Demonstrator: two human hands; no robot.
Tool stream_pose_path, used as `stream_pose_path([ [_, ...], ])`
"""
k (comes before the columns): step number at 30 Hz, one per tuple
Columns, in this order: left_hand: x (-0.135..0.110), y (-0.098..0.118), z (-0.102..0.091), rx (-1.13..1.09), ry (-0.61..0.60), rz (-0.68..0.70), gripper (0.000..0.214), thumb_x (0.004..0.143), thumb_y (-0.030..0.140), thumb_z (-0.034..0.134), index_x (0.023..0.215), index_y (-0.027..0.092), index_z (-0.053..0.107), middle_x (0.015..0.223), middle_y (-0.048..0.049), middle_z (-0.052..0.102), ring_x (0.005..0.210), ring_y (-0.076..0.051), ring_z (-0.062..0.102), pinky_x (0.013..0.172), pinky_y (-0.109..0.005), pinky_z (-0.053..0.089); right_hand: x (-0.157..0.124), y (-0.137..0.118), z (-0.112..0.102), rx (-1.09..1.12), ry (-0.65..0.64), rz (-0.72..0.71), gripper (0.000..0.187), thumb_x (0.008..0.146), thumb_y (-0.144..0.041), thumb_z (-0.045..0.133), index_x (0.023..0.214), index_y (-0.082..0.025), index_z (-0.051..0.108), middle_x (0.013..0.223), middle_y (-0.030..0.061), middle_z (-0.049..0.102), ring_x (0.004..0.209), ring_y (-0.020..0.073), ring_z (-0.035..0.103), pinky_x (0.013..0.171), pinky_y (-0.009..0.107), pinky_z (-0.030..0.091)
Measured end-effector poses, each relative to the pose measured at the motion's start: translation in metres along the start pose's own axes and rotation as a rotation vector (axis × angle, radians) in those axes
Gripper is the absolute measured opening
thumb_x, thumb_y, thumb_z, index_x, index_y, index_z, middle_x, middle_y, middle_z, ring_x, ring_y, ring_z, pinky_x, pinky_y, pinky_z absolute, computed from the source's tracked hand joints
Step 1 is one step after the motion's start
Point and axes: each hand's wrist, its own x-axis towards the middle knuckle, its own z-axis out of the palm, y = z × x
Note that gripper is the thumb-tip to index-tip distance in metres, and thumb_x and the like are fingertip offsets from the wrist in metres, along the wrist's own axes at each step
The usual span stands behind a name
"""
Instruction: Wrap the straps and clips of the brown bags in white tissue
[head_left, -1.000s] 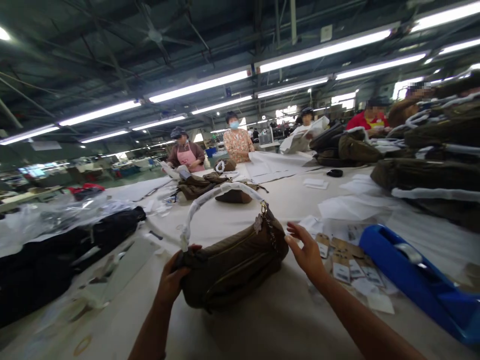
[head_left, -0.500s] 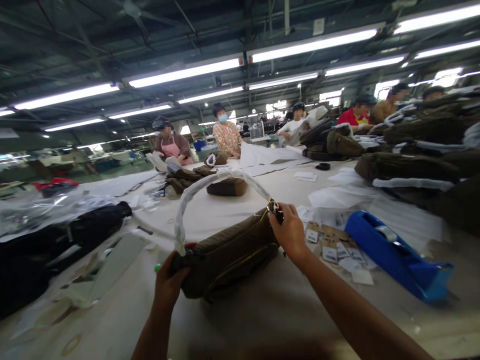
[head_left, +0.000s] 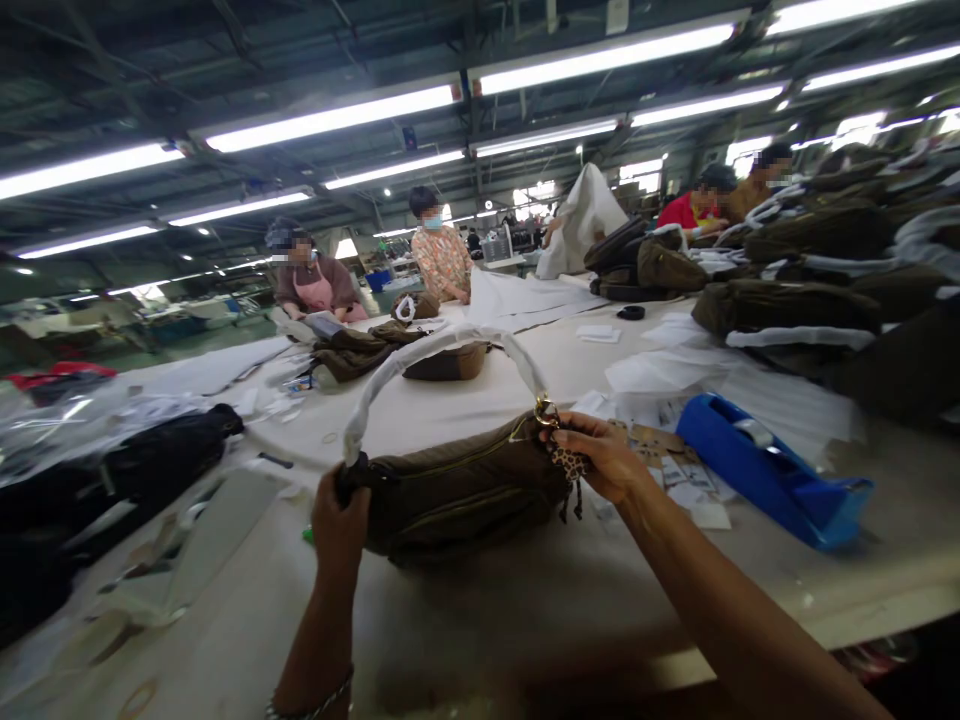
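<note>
A dark olive-brown handbag [head_left: 465, 490] with zips is held up over the table in front of me. Its strap [head_left: 442, 345], wrapped in white material, arches above it. My left hand [head_left: 339, 520] is closed around the bag's left end, near the strap's base. At the opposite end, my right hand [head_left: 596, 450] pinches the corner beside a gold ring [head_left: 546, 408]. A leopard-print charm [head_left: 570, 462] with dark dangling cords hangs there, partly behind my right fingers.
Right of the bag lies a blue tape dispenser [head_left: 772, 465], with paper tags [head_left: 675, 465] beside it. More brown bags [head_left: 787, 305] are piled at the right. Black fabric [head_left: 150, 460] and clear plastic lie left. Several co-workers [head_left: 439, 255] are across the table [head_left: 525, 375].
The bag has turned so its zipped front faces me more. My right hand has shifted slightly outward, and the leopard-print charm now shows. Across the table, white sheeting has been lifted.
</note>
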Motion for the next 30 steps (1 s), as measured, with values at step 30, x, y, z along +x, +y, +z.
stream_pose_path([
  [30,-0.099,0.144,0.102,-0.815,-0.577,-0.418,0.028,0.068,0.038,0.065,0.078,0.012,0.061,0.069,-0.0049,0.061,0.057,-0.013,0.057,0.054,-0.024,0.048,-0.032,0.012,-0.003,0.005,0.014,-0.028,0.025,0.066,-0.030,0.069,0.087,-0.017,0.065,0.076,0.0004,0.063,0.068,0.0120,0.055,0.066,0.026,0.043],
])
